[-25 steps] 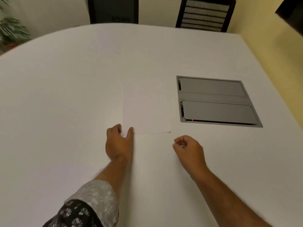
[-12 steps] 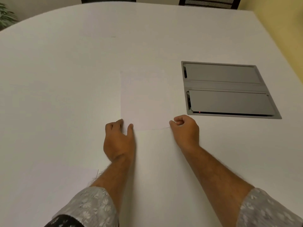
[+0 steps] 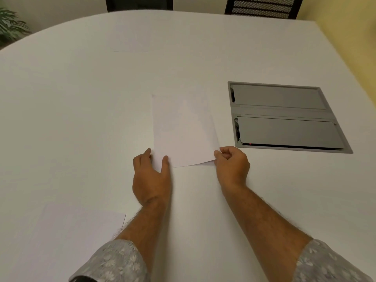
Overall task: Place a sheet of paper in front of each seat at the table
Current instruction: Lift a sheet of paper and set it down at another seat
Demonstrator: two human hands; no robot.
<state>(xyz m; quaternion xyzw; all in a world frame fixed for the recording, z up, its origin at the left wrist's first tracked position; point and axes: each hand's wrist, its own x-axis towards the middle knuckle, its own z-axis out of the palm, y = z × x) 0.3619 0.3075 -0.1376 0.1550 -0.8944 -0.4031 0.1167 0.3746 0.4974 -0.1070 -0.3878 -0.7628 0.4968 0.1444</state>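
Note:
A small stack of white paper (image 3: 183, 131) lies in the middle of the white table (image 3: 81, 98). My right hand (image 3: 232, 165) pinches the near right corner of the top sheet, which is lifted a little off the sheets below. My left hand (image 3: 151, 176) rests flat on the stack's near left corner, fingers spread. One sheet (image 3: 77, 228) lies at the near left edge. Another sheet (image 3: 130, 44) lies far across, before the dark chair (image 3: 138, 3).
A grey cable hatch (image 3: 284, 117) is set into the tabletop right of the stack. A second, mesh-backed chair (image 3: 262, 6) stands at the far right. A plant (image 3: 10, 25) is at the far left, a yellow wall on the right.
My right hand moved forward from the bare table to the stack's near right corner, pinched the top sheet and lifted its corner. My left hand stayed on the near left corner.

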